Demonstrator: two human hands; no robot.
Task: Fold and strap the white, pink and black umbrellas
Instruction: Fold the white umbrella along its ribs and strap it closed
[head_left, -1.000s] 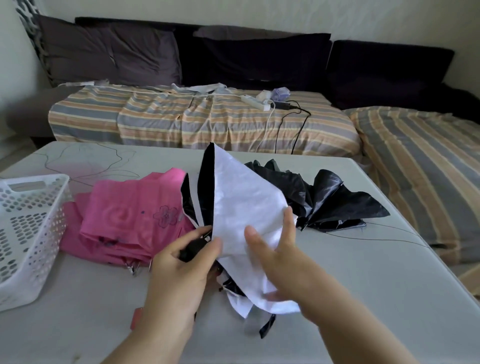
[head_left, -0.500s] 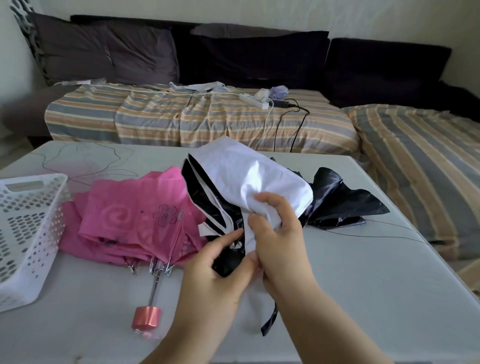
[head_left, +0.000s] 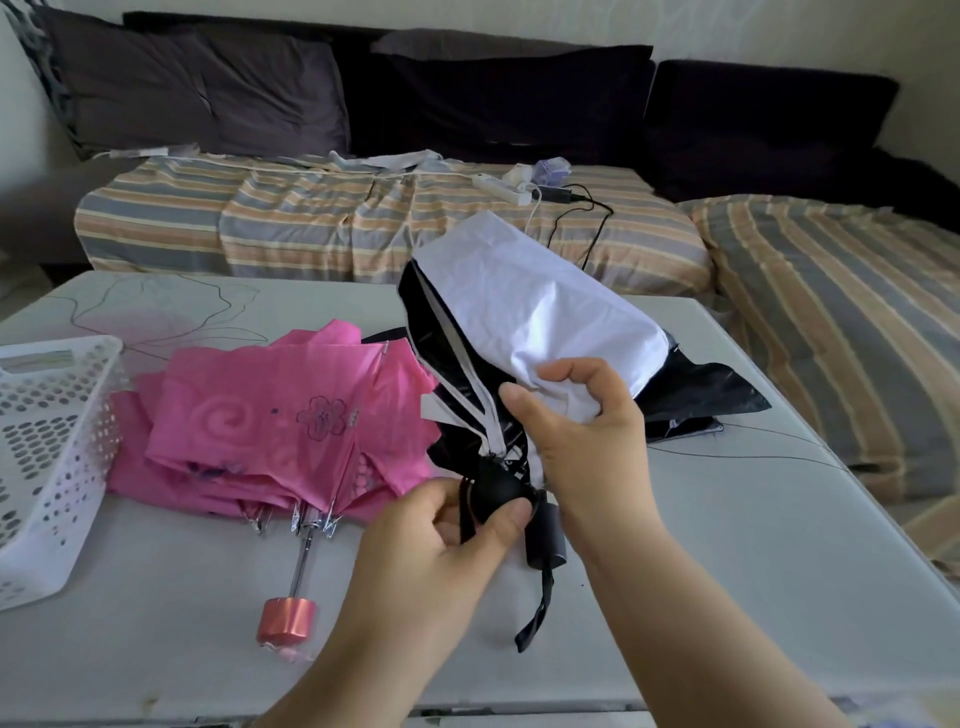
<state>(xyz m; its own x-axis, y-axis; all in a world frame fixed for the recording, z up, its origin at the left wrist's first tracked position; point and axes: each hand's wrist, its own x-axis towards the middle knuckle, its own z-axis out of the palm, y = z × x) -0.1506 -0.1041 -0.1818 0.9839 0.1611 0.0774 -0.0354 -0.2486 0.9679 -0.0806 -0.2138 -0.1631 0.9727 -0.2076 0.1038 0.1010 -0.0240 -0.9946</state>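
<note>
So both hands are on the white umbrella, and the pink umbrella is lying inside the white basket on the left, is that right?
Not quite. Both the left hand and the right hand are on the white umbrella, but the head view shows the pink umbrella lying on the table, beside the white basket, not inside it.

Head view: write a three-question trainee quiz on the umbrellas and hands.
1. True or false: the pink umbrella lies on the table, untouched.
2. Which umbrella is being handled? A white B pink C black
3. Fill in: the white basket stands at the table's ____ edge.

Key: 1 true. 2 A: the left hand holds the white umbrella near its handle; the right hand grips its canopy. 3 left.
</note>
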